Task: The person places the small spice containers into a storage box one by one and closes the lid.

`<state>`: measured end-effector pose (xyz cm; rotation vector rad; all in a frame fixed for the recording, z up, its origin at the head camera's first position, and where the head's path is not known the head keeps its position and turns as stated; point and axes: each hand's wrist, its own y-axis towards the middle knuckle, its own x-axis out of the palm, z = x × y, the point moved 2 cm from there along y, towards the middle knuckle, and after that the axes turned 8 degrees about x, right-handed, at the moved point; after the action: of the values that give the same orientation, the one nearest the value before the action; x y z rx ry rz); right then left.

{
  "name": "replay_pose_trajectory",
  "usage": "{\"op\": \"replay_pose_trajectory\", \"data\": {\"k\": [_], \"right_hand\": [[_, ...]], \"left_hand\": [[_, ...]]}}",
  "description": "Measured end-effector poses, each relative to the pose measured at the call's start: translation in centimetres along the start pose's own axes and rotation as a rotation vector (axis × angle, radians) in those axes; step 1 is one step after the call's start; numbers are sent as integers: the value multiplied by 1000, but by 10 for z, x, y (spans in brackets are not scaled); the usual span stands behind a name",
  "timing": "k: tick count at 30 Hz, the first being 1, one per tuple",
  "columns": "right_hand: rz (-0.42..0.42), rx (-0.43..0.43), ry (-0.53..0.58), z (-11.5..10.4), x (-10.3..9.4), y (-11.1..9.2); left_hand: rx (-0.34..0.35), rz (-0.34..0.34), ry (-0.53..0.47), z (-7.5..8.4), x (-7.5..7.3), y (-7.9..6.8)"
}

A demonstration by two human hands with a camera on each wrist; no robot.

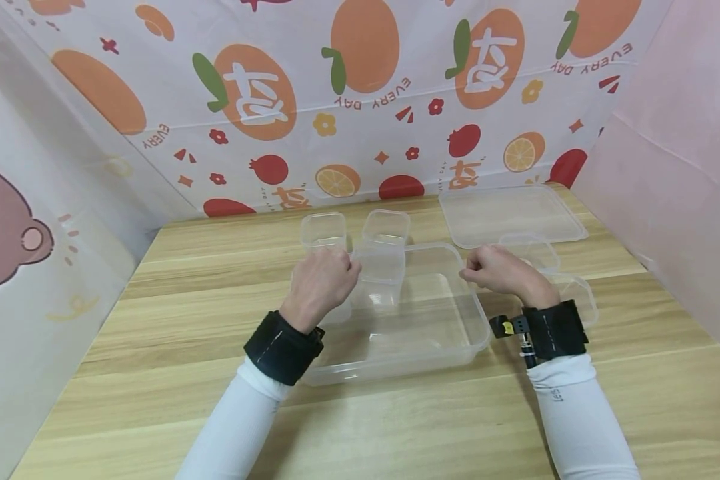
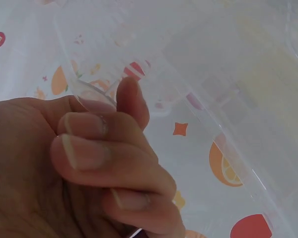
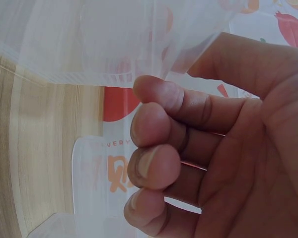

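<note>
A large clear plastic container (image 1: 432, 340) stands on the table in front of me. My right hand (image 1: 498, 270) pinches its right rim between thumb and curled fingers; the right wrist view shows the wall (image 3: 188, 44) at the fingertips. My left hand (image 1: 324, 283) is over its left part, fingers curled and thumb against them, pinching the edge of a small clear container (image 1: 381, 270). In the left wrist view clear plastic (image 2: 97, 94) shows behind the thumb. Another clear small piece (image 1: 338, 312) is partly hidden under the left hand.
Two small clear containers (image 1: 324, 230) (image 1: 387, 225) stand behind the large one. At the back right lies a large clear lid (image 1: 510, 213). Small clear lids (image 1: 531, 250) (image 1: 579, 293) lie beside the right hand. A patterned cloth (image 1: 360, 147) hangs behind the wooden table (image 1: 186, 320).
</note>
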<state>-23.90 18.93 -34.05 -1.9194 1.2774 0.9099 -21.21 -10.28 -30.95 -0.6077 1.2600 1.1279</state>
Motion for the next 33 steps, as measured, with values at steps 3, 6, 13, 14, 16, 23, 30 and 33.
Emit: {"op": "replay_pose_trajectory", "data": {"k": [3,6,13,14,16,23,30,33], "right_hand": [[-1,6,3,0,0,-1],[-1,6,6,0,0,-1],[5,-1,6,0,1,-1],[4,0,6,0,1,-1],[5,-4,6,-1,0,-1],[7,-5,9,-1,0,0],[-3,4,1,0,1,1],[-6,10,-3,0,1,1]], "left_hand": [[5,-30,25,0,1,0],[1,-70,55,0,2,-1],[-9,-114,90,0,3,-2],[-6,-117,94,0,3,-1],[5,-137,88,0,4,-1],[42,-232,33,3,6,0],[95,-217,129,3,6,0],[99,-249,140,3,6,-1]]}}
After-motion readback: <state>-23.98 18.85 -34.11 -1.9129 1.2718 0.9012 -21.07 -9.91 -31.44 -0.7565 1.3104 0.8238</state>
